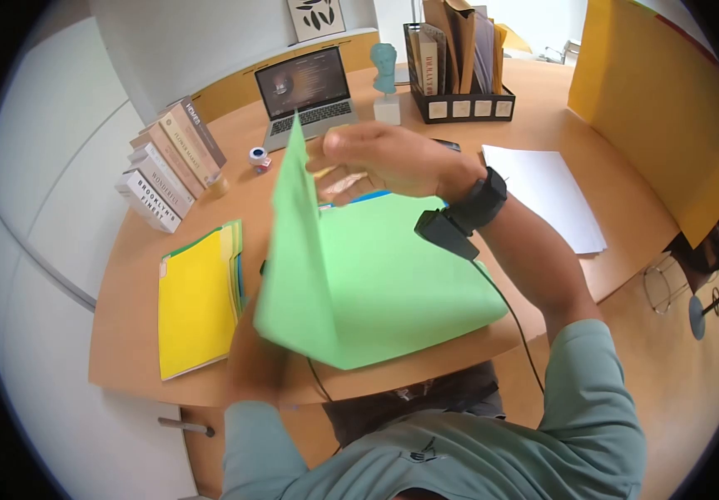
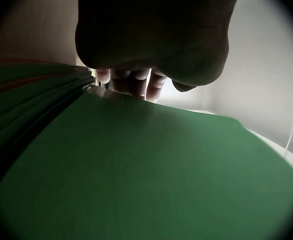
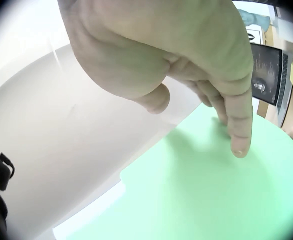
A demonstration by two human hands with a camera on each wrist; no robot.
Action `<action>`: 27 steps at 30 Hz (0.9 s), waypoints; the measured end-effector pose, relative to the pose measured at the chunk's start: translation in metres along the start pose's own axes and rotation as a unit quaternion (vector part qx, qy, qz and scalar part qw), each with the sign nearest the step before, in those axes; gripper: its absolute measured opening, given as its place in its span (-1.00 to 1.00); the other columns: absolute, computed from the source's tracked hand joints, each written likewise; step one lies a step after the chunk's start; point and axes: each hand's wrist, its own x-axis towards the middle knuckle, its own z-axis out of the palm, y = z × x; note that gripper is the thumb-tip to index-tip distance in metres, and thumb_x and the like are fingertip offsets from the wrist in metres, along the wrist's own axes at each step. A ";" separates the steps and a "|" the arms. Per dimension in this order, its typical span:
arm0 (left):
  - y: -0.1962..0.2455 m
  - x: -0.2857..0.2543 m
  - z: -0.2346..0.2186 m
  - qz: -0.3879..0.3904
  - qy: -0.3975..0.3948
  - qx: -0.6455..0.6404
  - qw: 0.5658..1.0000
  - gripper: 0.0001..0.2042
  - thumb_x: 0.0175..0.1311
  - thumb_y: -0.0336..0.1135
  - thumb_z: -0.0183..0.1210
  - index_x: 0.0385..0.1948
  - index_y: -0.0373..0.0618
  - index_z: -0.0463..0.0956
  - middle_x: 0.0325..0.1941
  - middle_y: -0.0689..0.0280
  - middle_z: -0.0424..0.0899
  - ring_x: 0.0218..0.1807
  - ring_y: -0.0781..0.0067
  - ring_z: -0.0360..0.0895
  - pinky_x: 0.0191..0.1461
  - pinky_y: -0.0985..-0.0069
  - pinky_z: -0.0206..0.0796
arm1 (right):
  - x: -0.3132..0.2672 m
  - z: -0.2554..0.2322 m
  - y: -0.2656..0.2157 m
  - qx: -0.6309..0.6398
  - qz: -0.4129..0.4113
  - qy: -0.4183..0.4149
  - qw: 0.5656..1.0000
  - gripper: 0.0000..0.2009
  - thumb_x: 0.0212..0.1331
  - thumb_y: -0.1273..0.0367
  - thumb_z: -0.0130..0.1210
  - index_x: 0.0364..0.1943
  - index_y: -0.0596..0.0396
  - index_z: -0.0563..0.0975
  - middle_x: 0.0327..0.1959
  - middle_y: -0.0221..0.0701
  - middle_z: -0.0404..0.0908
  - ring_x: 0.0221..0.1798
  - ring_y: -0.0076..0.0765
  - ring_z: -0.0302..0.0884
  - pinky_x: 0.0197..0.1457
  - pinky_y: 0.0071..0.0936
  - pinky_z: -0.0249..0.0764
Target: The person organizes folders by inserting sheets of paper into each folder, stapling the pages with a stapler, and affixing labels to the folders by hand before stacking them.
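A light green folder (image 1: 409, 283) lies on the desk in front of me, its left flap (image 1: 293, 267) raised nearly upright. My right hand (image 1: 393, 158) reaches over from the right, fingers extended at the flap's upper edge. In the right wrist view its fingers (image 3: 239, 120) point down over the green sheet, and the thumb stands apart. Behind the flap my left hand is hidden in the head view. The left wrist view shows the left hand (image 2: 151, 45) dark against the light, fingertips at the far edge of the green surface.
Left of the flap lies a stack of folders topped by a yellow one (image 1: 197, 308). Upright books (image 1: 164, 167), a laptop (image 1: 305, 92), a teal bust (image 1: 384, 71) and a black file box (image 1: 464, 104) stand farther back. White papers (image 1: 543, 196) lie at right, before a yellow panel (image 1: 659, 108).
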 end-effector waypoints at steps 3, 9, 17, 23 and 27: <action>0.005 -0.003 -0.004 0.006 -0.022 -0.018 1.000 -0.67 0.47 -0.22 0.00 0.08 -0.26 0.49 -0.09 0.22 0.63 -0.02 0.48 0.57 -0.02 0.54 0.49 | -0.025 -0.025 0.007 -0.165 0.041 0.019 0.985 -0.56 0.47 0.21 0.01 0.20 0.33 0.43 0.10 -0.17 0.61 0.09 -0.26 0.60 0.06 -0.34 0.63; 0.002 0.000 -0.015 0.013 -0.038 -0.045 0.998 -0.67 0.47 -0.22 0.01 0.08 -0.26 0.49 -0.09 0.21 0.63 -0.02 0.47 0.57 -0.01 0.53 0.49 | -0.135 -0.236 0.078 -0.536 0.088 0.336 0.770 -0.69 0.19 0.32 0.23 -0.09 0.29 0.59 -0.31 -0.18 0.66 -0.28 -0.21 0.64 -0.18 -0.35 0.53; -0.004 0.001 -0.018 0.018 -0.048 -0.062 0.997 -0.67 0.47 -0.22 0.01 0.07 -0.27 0.49 -0.10 0.21 0.63 -0.02 0.46 0.57 -0.01 0.52 0.48 | -0.265 -0.297 0.064 -0.487 0.412 0.409 0.652 -0.37 -0.03 0.18 0.41 0.12 0.29 0.53 0.13 0.02 0.59 0.25 0.06 0.49 0.27 -0.21 0.40; -0.004 0.001 -0.014 0.015 -0.051 -0.063 0.997 -0.67 0.47 -0.22 0.01 0.07 -0.27 0.49 -0.10 0.21 0.63 -0.02 0.45 0.57 0.00 0.51 0.48 | -0.294 -0.342 0.096 -0.427 0.357 0.490 0.671 -0.68 -0.05 0.35 0.37 -0.26 0.34 0.63 -0.29 -0.09 0.70 -0.20 -0.07 0.66 -0.12 -0.23 0.52; -0.002 0.001 -0.013 0.016 -0.055 -0.063 0.996 -0.67 0.46 -0.21 0.02 0.07 -0.27 0.49 -0.10 0.20 0.63 -0.02 0.44 0.57 0.00 0.51 0.48 | -0.300 -0.349 0.102 -0.405 0.299 0.532 0.681 -0.83 -0.07 0.52 0.21 -0.35 0.34 0.63 -0.44 -0.17 0.65 -0.33 -0.19 0.62 -0.25 -0.27 0.49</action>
